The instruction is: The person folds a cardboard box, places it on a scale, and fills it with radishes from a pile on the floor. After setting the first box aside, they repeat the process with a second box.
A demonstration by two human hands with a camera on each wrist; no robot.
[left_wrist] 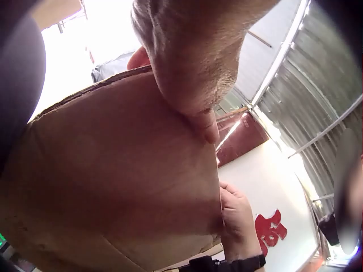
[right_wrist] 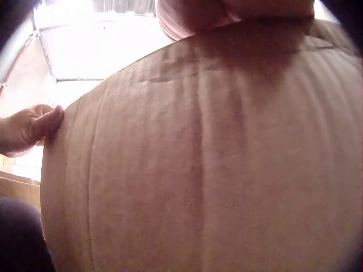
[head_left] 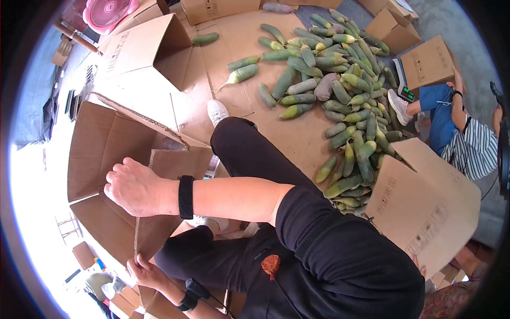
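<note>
A large brown cardboard box (head_left: pixel 87 154) stands open on the left of the head view. My right hand (head_left: pixel 141 189), a black band round its wrist, curls over the top edge of one of its panels (head_left: pixel 154 228). Lower down, my left hand (head_left: pixel 146 274) pinches the same panel's edge. In the left wrist view the left hand (left_wrist: pixel 190 56) has its thumb (left_wrist: pixel 209 127) flat on the cardboard (left_wrist: pixel 108 170), with the fingers mostly hidden behind. The right wrist view is filled by cardboard (right_wrist: pixel 187 153), with the right hand (right_wrist: pixel 238 12) along its upper edge.
Long green vegetables (head_left: pixel 348 109) lie heaped on flattened cardboard (head_left: pixel 228 42). Another open box (head_left: pixel 141 50) stands beyond mine, and a printed box (head_left: pixel 419 207) lies at right. A seated person (head_left: pixel 451 122) is near a scale (head_left: pixel 406 90). A pink fan (head_left: pixel 109 13) stands far left.
</note>
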